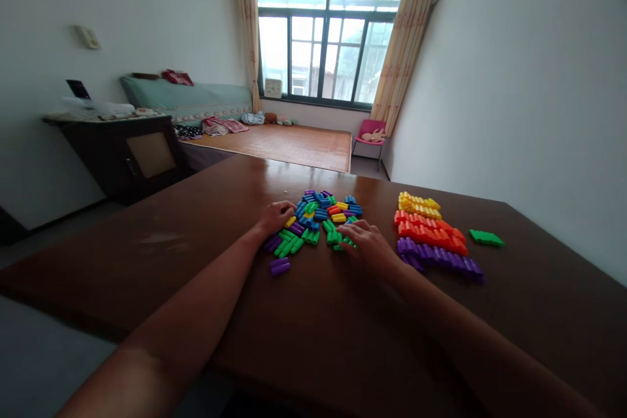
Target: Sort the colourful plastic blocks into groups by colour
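A loose pile of small plastic tube-shaped blocks (pixel 321 214) in blue, green, purple, yellow and orange lies mid-table. At its left edge rests my left hand (pixel 278 217), fingers loosely bent and apart beside the blocks. My right hand (pixel 368 247) is at the pile's right side, its thumb and fingers around green blocks (pixel 333 235); the palm hides part of them. A purple block (pixel 280 266) lies apart, nearer to me. To the right are joined rows: yellow (pixel 418 204), orange (pixel 431 232) and purple (pixel 443 258). Farther right lies a short green row (pixel 486 238).
The blocks lie on a brown glossy table (pixel 196 287). Beyond it are a bed (pixel 298 144), a pink chair (pixel 371 130) and a window with curtains (pixel 409 26). A dark cabinet (pixel 112 157) stands at the left.
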A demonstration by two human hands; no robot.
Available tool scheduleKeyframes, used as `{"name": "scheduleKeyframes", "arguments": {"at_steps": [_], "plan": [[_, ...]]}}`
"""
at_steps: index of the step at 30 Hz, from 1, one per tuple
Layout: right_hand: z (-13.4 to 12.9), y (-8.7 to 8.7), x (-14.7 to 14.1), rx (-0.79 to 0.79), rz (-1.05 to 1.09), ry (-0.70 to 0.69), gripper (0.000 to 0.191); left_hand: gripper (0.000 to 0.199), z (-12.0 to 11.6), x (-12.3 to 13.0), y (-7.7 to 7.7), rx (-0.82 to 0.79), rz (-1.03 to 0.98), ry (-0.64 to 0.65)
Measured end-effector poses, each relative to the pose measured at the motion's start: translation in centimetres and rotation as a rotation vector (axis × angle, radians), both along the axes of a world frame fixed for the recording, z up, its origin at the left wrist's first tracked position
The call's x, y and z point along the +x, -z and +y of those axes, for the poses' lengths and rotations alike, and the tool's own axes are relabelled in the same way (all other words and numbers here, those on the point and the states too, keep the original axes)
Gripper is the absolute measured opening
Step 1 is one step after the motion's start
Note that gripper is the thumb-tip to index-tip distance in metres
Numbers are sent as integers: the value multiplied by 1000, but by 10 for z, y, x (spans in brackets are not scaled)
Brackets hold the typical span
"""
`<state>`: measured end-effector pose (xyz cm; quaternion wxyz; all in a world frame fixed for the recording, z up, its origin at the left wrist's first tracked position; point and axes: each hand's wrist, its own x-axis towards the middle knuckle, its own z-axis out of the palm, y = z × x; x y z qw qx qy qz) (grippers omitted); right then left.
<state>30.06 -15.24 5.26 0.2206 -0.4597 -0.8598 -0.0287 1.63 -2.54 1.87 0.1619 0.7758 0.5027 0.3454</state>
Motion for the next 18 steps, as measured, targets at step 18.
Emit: {"name": "scheduleKeyframes", "arguments": {"at_steps": [18], "plan": [[-12,7,-25,-25,36,-84,27,39,4,-1,0,-4,29,-16]]}}
